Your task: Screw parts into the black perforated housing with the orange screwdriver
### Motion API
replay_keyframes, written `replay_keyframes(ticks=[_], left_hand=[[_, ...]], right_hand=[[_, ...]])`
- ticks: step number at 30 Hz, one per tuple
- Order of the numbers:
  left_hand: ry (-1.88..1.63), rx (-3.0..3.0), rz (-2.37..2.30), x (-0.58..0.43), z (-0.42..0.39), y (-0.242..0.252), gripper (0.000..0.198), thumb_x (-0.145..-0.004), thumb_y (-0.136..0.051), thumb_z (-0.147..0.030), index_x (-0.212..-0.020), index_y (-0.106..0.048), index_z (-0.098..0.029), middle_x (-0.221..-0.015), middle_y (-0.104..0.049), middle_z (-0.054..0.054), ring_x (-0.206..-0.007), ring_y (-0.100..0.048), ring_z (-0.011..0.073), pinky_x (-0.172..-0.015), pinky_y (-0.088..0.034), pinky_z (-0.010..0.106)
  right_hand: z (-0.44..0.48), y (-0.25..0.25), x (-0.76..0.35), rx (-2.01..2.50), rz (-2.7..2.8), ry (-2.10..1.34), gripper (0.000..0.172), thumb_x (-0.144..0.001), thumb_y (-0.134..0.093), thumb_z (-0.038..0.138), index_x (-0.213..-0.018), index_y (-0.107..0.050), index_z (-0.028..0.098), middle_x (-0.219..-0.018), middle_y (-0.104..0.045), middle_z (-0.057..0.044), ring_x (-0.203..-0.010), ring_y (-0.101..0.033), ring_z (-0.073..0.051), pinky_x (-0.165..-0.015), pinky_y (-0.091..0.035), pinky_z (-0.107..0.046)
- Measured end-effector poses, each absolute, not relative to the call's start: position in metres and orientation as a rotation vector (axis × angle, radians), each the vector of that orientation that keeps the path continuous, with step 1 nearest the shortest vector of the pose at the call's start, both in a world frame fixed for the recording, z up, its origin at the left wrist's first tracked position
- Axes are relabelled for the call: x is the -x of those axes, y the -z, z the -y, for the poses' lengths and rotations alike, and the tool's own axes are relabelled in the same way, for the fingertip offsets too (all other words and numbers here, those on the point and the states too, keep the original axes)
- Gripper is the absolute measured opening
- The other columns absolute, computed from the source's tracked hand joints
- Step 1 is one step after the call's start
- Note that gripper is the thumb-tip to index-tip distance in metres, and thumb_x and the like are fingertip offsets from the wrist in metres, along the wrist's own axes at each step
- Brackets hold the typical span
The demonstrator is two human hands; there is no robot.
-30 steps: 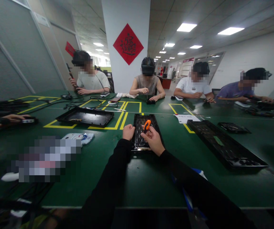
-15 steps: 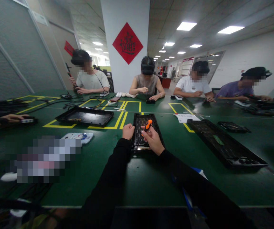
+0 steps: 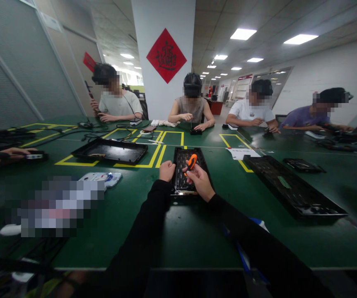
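Note:
A black rectangular plastic housing lies on the green table in front of me, its inner face up. My left hand is closed at its left edge, with the thumb side against the rim. Over the housing, my right hand grips a screwdriver with an orange and black handle. The handle leans up and to the right, and the dark shaft slants down to the left into the housing. The tip is too small and dark to make out.
A longer black housing lies to the right, near a white paper label and a small black part. At the left are a black tray, a blurred-out item and cables. Several co-workers sit around the table; another person's hands reach in at left.
The screwdriver handle has tilted and turned slightly in my right hand, its top a little lower and further left. My left hand and the housing stay where they were.

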State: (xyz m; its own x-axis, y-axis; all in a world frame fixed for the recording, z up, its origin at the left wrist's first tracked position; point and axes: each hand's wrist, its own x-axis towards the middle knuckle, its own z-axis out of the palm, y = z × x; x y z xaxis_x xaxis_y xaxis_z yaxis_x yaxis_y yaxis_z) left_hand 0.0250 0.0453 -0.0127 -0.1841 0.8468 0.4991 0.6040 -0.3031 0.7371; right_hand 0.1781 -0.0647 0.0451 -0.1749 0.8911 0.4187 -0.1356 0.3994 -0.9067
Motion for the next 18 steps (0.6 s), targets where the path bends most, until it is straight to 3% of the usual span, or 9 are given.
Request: replay_keyframes(ticks=[7,14,18], left_hand=[[-1.479,-1.847,-1.704,-0.0252,-0.0454,0.0130,0.029,-0.067,-0.044,-0.022,-0.049,-0.022,-0.017,-0.046,-0.023,-0.005,-0.049,-0.024,0.0079,-0.049,-0.017,0.024],[-1.492,-1.842,-1.696,-0.0238,-0.0473,0.0143,0.029,-0.066,-0.044,-0.022,-0.048,-0.022,-0.017,-0.046,-0.023,-0.005,-0.048,-0.024,0.0078,-0.049,-0.018,0.024],[-1.481,-1.835,-1.712,-0.0238,-0.0473,0.0137,0.028,-0.066,-0.044,-0.022,-0.048,-0.024,-0.017,-0.046,-0.023,-0.005,-0.048,-0.024,0.0079,-0.048,-0.018,0.024]], right_hand=[[0.0630,-0.0430,-0.1787,0.793,1.495,-0.966,0.041,-0.074,-0.055,0.032,-0.113,-0.051,0.019,-0.072,-0.050,0.002,-0.050,-0.041,-0.005,-0.046,-0.037,-0.019],[0.0610,-0.0424,-0.1771,0.707,1.395,-1.058,0.034,-0.073,-0.056,0.028,-0.106,-0.049,0.020,-0.092,-0.056,-0.004,-0.052,-0.044,-0.006,-0.045,-0.037,-0.020],[0.0622,-0.0431,-0.1774,0.703,1.409,-1.080,0.035,-0.075,-0.053,0.028,-0.109,-0.047,0.021,-0.093,-0.057,-0.004,-0.050,-0.044,-0.005,-0.046,-0.038,-0.020]])
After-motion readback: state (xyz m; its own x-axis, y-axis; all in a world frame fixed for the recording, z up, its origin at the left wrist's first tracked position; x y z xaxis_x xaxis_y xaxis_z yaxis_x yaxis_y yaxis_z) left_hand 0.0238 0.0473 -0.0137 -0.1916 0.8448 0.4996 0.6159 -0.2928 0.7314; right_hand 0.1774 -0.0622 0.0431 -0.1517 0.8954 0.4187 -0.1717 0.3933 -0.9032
